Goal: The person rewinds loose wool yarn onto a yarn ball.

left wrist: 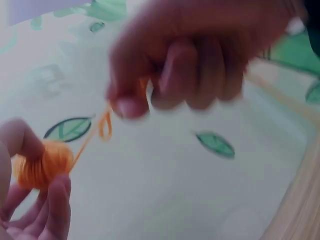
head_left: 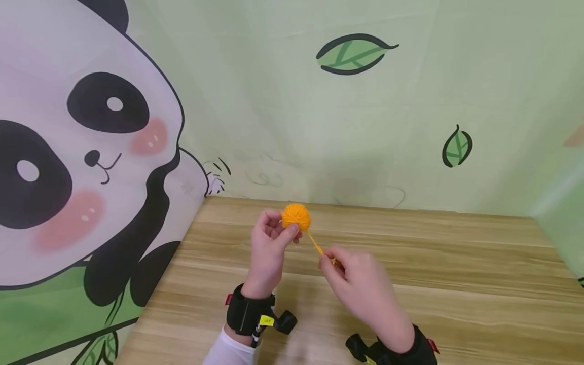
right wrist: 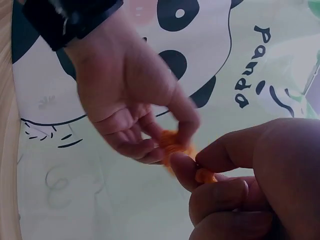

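Note:
A small ball of orange yarn is held up over the table between the thumb and fingers of my left hand. From its lower right side a strand of yarn runs taut to my right hand, which pinches it between thumb and index finger. In the left wrist view a little loop of the strand hangs just below the right fingertips. The right wrist view has the yarn ball partly hidden behind the right thumb, with a bit of yarn between those fingers.
A wood-grain table lies under both hands. Behind it rises a pale green cloth backdrop printed with leaves, and a large printed panda fills the left side. Each wrist wears a black strap with a small camera.

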`<state>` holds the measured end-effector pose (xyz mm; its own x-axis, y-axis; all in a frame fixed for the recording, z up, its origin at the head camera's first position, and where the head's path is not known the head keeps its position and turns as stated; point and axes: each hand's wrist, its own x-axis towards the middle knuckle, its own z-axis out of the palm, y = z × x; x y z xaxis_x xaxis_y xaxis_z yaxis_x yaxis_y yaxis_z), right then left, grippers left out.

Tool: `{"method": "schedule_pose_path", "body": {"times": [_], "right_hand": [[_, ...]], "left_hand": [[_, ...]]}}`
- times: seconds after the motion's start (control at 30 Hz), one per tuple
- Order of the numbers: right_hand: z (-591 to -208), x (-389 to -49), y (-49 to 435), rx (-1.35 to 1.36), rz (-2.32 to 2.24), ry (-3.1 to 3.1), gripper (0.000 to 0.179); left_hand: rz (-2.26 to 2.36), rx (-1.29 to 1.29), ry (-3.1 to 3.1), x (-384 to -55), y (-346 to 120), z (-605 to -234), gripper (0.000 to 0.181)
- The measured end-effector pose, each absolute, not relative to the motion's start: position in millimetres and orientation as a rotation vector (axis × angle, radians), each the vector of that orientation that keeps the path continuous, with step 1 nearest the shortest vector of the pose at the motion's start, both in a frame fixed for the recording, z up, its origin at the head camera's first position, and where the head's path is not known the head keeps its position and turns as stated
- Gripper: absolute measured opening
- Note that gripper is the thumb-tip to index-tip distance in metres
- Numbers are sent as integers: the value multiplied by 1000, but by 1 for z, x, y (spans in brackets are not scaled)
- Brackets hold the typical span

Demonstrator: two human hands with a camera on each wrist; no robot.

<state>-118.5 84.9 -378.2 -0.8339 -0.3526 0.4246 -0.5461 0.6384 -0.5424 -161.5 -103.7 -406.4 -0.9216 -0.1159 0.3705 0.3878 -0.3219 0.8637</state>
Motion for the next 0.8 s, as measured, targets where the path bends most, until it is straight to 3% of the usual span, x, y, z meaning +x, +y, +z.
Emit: {"method": "schedule_pose_path", "body": {"times": [0.2, 0.4, 0.8], "right_hand": [[-374, -111, 85, 839, 975, -2552, 14], [-372, -106, 87, 838, 1087, -2397, 24], [-361, -110, 106, 662, 1243, -2097, 17]], "left_hand": [[-1939, -258, -1869, -174, -113, -418, 32], [-1704, -388, -2137, -179, -122, -426, 30], [-1833, -651, -2349, -172, -127, -417, 29]]}}
